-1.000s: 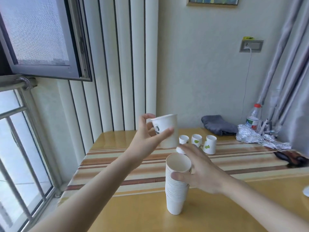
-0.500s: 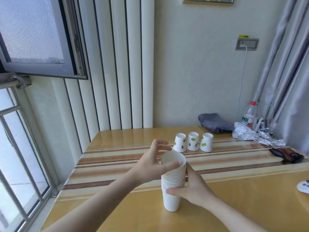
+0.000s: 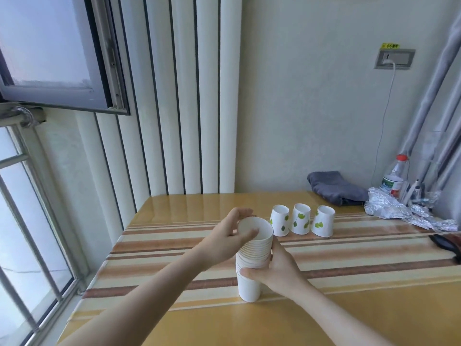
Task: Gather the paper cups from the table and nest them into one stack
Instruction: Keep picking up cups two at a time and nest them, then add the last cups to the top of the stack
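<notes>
You are standing the stack of nested paper cups [image 3: 253, 260] upright on the striped tablecloth [image 3: 154, 248], near the table's middle and toward its near side. Your right hand [image 3: 277, 269] is wrapping the stack's lower right side, thumb lying across the front of the lower cups and fingers curled behind, so it is clasping the stack firmly. Your left hand [image 3: 230, 237] is resting at the rim of the top cup [image 3: 254, 229], thumb tip pressing over the near lip and the other fingers arching around the far left edge; it is pinching that top cup, whose open mouth is facing up toward you.

Beyond the stack, three leaf-printed paper cups [image 3: 301, 223] are sitting upside down in a row, just beside one another and apart from the stack. Farther right, against the wall, a folded grey cloth [image 3: 335, 187] is lying next to crumpled aluminium foil [image 3: 401, 208], and a plastic bottle with a red cap [image 3: 395, 174] is standing behind the foil. A dark object [image 3: 446, 243] is lying at the right edge, too cropped to identify.
</notes>
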The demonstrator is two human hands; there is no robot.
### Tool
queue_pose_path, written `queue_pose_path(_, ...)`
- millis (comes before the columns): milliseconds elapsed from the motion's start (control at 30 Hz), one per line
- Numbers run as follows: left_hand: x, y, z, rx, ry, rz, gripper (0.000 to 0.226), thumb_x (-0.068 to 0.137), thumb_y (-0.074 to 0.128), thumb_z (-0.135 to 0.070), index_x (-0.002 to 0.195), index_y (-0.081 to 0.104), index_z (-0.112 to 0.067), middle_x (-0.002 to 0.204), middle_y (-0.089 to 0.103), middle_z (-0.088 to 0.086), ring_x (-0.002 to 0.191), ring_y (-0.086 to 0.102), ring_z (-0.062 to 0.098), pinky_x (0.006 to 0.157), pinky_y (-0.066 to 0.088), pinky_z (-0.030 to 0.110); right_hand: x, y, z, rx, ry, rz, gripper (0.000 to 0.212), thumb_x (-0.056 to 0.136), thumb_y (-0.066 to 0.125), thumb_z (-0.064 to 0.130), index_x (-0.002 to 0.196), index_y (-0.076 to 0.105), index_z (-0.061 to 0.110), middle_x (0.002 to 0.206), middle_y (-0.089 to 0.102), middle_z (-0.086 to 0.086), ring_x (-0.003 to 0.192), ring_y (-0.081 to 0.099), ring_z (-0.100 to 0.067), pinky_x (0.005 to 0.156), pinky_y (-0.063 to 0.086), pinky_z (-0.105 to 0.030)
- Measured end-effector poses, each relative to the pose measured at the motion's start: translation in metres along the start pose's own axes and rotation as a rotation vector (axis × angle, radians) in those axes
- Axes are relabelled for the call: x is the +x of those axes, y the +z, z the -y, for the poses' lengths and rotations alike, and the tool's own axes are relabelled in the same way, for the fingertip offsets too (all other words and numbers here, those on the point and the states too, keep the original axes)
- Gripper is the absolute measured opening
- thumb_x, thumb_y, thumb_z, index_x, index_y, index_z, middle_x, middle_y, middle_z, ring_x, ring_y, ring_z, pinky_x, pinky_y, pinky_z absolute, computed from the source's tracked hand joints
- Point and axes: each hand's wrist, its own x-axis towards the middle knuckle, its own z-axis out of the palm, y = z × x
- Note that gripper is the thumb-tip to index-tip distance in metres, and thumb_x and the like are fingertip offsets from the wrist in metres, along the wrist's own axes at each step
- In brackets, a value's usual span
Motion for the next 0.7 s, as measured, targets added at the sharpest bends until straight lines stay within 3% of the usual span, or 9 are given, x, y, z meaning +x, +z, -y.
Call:
queue_pose_path(100,0.021,-0.008,-0.007,-0.192,-0.048,0.019,0.043,0.096,0.049,-0.049,0.132,0.051,-0.026,0.128,0.062,-0.011,0.121,0.057,0.006,0.101,0.047,0.031,0.004,-0.018,0.004,-0.098,0.007,0.147,0.090,0.054,0.091,0.032,0.126,0.037,0.040,0.123,0.054,0.026,0.116,0.053,-0.001,0.086,0.042,-0.015)
queue_pose_path(200,0.067,-0.011,-0.011,-0.245,-0.097,-0.049,0.042,0.101,0.041,-0.043,0.129,0.056,-0.014,0.128,0.062,0.000,0.121,0.058,0.016,0.105,0.046,0.038,0.028,-0.059,0.003,-0.347,0.043,0.336,0.105,0.057,0.090,0.026,0.141,0.028,0.038,0.139,0.042,0.022,0.132,0.041,-0.003,0.100,0.038,-0.017)
queue_pose_path(267,0.102,-0.005,-0.008,-0.142,-0.118,-0.064,0.034,0.100,0.049,-0.033,0.123,0.059,-0.011,0.128,0.062,0.005,0.118,0.059,0.022,0.103,0.048,0.038,0.057,-0.092,-0.002,-0.508,0.131,0.297,0.101,0.065,0.084,0.022,0.147,0.026,0.034,0.144,0.040,0.011,0.129,0.046,-0.012,0.101,0.043,-0.026)
queue_pose_path(333,0.139,0.006,0.002,0.034,-0.098,-0.020,0.028,0.094,0.061,-0.023,0.121,0.060,-0.015,0.131,0.060,0.007,0.110,0.061,0.022,0.096,0.049,0.034,0.093,-0.121,-0.013,-0.616,0.166,0.138,0.079,0.072,0.077,0.024,0.140,0.039,0.033,0.135,0.045,0.007,0.113,0.054,-0.016,0.090,0.049,-0.028)
queue_pose_path(433,0.183,0.027,0.019,0.353,-0.034,0.131,0.050,0.086,0.071,-0.021,0.133,0.053,-0.018,0.139,0.054,0.006,0.119,0.056,0.023,0.098,0.044,0.030,0.139,-0.145,-0.035,-0.809,0.093,-0.024,0.047,0.074,0.069,0.019,0.112,0.053,0.041,0.118,0.048,0.006,0.112,0.053,-0.020,0.083,0.049,-0.034)
queue_pose_path(467,0.195,0.036,0.024,0.449,-0.003,0.178,0.058,0.084,0.073,-0.022,0.137,0.049,-0.019,0.142,0.051,0.006,0.125,0.052,0.023,0.101,0.042,0.031,0.152,-0.149,-0.044,-0.889,0.078,-0.029,0.046,0.074,0.066,0.015,0.109,0.052,0.043,0.116,0.047,0.005,0.118,0.050,-0.023,0.085,0.048,-0.036)
queue_pose_path(567,0.221,0.059,0.043,0.607,0.045,0.287,0.076,0.080,0.077,-0.030,0.145,0.038,-0.023,0.149,0.041,0.005,0.135,0.040,0.025,0.109,0.035,0.034,0.178,-0.153,-0.059,-1.069,0.089,0.005,0.070,0.076,0.067,0.012,0.138,0.042,0.032,0.135,0.042,0.002,0.127,0.042,-0.026,0.097,0.041,-0.039)
queue_pose_path(700,0.240,0.081,0.066,0.650,0.031,0.312,0.081,0.079,0.077,-0.036,0.146,0.034,-0.025,0.146,0.043,0.005,0.129,0.045,0.029,0.103,0.040,0.036,0.200,-0.147,-0.066,-1.240,0.103,0.076,0.082,0.075,0.068,0.013,0.144,0.031,0.035,0.141,0.036,0.000,0.127,0.041,-0.028,0.099,0.038,-0.040)
